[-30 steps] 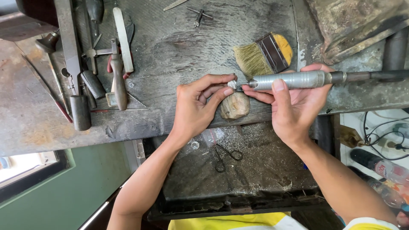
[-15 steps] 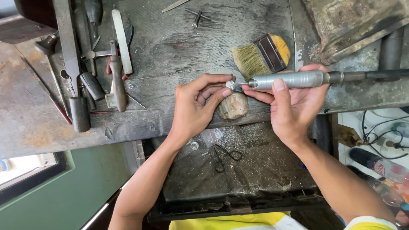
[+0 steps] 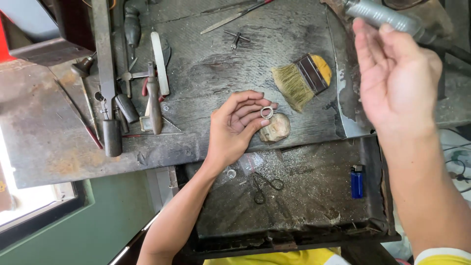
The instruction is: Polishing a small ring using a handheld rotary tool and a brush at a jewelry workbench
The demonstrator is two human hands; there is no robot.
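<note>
Silver-coloured and small, the ring [image 3: 266,112] sat pinched between the thumb and fingertips of the left hand [image 3: 235,128], whose fingers curled loosely around it just above the worn wooden peg [image 3: 274,128] at the edge of the dark surface [image 3: 206,59]. The right hand [image 3: 392,78] was raised well apart, up at the right, its fingers spread open, with the grey rotary handpiece [image 3: 387,18] lying across its fingertips. A bristle brush [image 3: 301,81] lay between the two hands, files and pliers [image 3: 152,93] to the left, a blue lighter [image 3: 357,181] in the tray below
</note>
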